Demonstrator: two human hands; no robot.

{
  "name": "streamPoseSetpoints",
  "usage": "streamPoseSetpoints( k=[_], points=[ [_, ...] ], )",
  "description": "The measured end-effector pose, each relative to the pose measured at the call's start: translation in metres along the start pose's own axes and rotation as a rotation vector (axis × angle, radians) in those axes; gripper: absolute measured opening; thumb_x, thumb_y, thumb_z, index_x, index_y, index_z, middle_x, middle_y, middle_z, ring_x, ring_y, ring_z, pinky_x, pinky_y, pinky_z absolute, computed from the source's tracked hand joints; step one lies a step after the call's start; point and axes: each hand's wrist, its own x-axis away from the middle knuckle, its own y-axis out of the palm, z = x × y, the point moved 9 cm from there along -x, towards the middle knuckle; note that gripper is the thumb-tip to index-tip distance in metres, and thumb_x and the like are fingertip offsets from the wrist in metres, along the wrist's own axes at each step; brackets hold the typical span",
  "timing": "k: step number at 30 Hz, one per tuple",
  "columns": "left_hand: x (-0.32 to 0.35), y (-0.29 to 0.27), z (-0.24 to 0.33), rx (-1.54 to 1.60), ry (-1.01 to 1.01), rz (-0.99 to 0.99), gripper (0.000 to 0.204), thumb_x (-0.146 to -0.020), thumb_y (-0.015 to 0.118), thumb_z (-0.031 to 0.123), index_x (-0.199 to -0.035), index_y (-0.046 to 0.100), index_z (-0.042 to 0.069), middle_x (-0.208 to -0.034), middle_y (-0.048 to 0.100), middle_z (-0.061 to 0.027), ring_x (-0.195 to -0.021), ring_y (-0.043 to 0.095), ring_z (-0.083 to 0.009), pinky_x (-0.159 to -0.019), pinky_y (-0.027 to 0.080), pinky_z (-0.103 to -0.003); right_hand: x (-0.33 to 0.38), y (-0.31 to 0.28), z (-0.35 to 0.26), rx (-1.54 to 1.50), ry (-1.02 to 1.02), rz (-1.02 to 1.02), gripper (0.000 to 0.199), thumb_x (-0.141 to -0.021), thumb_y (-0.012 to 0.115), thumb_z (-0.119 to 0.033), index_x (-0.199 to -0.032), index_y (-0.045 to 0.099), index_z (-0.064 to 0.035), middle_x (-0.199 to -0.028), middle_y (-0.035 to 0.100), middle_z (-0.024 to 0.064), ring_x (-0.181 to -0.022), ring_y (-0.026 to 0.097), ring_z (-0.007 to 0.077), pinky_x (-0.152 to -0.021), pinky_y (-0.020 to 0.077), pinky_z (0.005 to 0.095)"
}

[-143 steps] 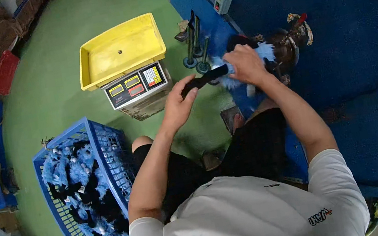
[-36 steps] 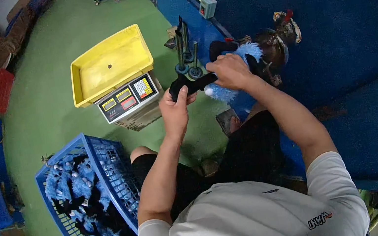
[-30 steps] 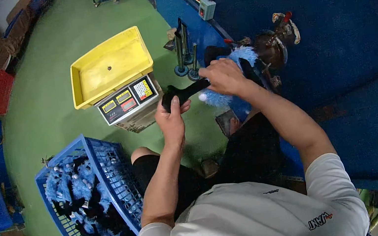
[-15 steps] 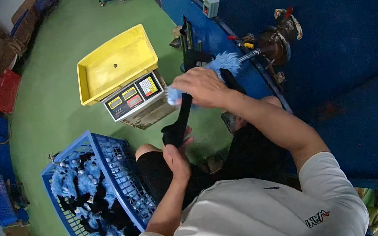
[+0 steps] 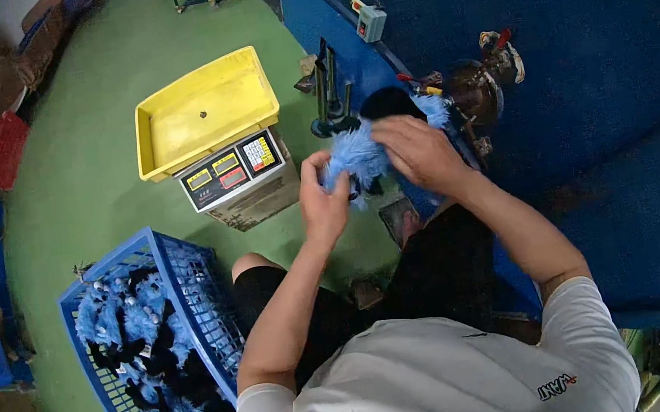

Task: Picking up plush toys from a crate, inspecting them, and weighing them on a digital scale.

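Observation:
A fluffy blue plush toy [image 5: 360, 155] with black parts stretches between my hands and a metal fixture [image 5: 479, 92] on the blue wall at the right. My left hand [image 5: 323, 204] grips its near-left end, thumb and fingers closed round the fur. Over its middle lies my right hand [image 5: 426, 153], its slightly blurred fingers bent round the fur and a rounded black part [image 5: 392, 104]. Blue fur at the toy's right end sits up against the fixture and hides the fixture's tip.
A yellow tray [image 5: 200, 110] rests on a weighing scale [image 5: 233, 174] ahead of me. To my left stands a blue slatted crate [image 5: 161, 265] full of blue and black plush pieces [image 5: 159, 357]. A grey switch box [image 5: 371, 23] is fixed to the wall; foot pedals [image 5: 329, 93] stand below.
My left hand has moved up and right, from a black limb to the blue fur. My right hand has shifted right and down. The toy has turned, its rounded black part now showing on top.

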Motion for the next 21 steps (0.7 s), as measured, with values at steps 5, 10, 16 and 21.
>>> streamPoseSetpoints(
  k=[5, 10, 16, 21],
  points=[
    [0.046, 0.006, 0.02, -0.306, 0.327, 0.267, 0.032, -0.087, 0.064, 0.006, -0.118, 0.053, 0.002, -0.116, 0.057, -0.0123, -0.099, 0.056, -0.0242, -0.089, 0.046, -0.034, -0.038, 0.054, 0.029, 0.005, 0.207, -0.057, 0.018, -0.093, 0.062, -0.022, -0.106, 0.065, -0.0093, -0.107, 0.069, 0.0064, -0.097, 0.064, 0.0282, -0.087, 0.0491, 0.0402],
    [0.037, 0.052, -0.002, -0.131, 0.075, 0.192, 0.024, -0.09, 0.063, 0.01, -0.111, 0.054, 0.002, -0.105, 0.059, -0.0129, -0.087, 0.056, -0.0251, -0.078, 0.046, -0.037, -0.06, 0.063, 0.016, -0.048, 0.277, -0.195, 0.026, -0.091, 0.066, -0.036, -0.102, 0.064, -0.0124, -0.093, 0.069, 0.007, -0.085, 0.062, 0.0269, -0.078, 0.0471, 0.039],
    [0.016, 0.091, -0.044, -0.114, 0.024, -0.033, 0.011, -0.092, 0.062, 0.011, -0.095, 0.061, 0.0, -0.096, 0.059, -0.0092, -0.073, 0.051, -0.0213, -0.067, 0.042, -0.037, -0.057, 0.079, -0.008, 0.072, -0.146, -0.271, 0.044, -0.084, 0.075, -0.032, -0.119, 0.055, -0.0154, -0.086, 0.068, 0.0059, -0.08, 0.061, 0.0263, -0.073, 0.0464, 0.0377],
    [0.011, 0.096, -0.027, 0.098, 0.217, -0.177, 0.021, -0.094, 0.062, 0.015, -0.111, 0.066, 0.003, -0.104, 0.066, -0.0103, -0.082, 0.06, -0.0274, -0.075, 0.046, -0.04, -0.039, 0.063, 0.028, 0.228, -0.114, -0.172, 0.032, -0.076, 0.076, -0.019, -0.103, 0.059, -0.0141, -0.082, 0.066, 0.0042, -0.077, 0.06, 0.0273, -0.072, 0.0457, 0.0402]
  ],
)
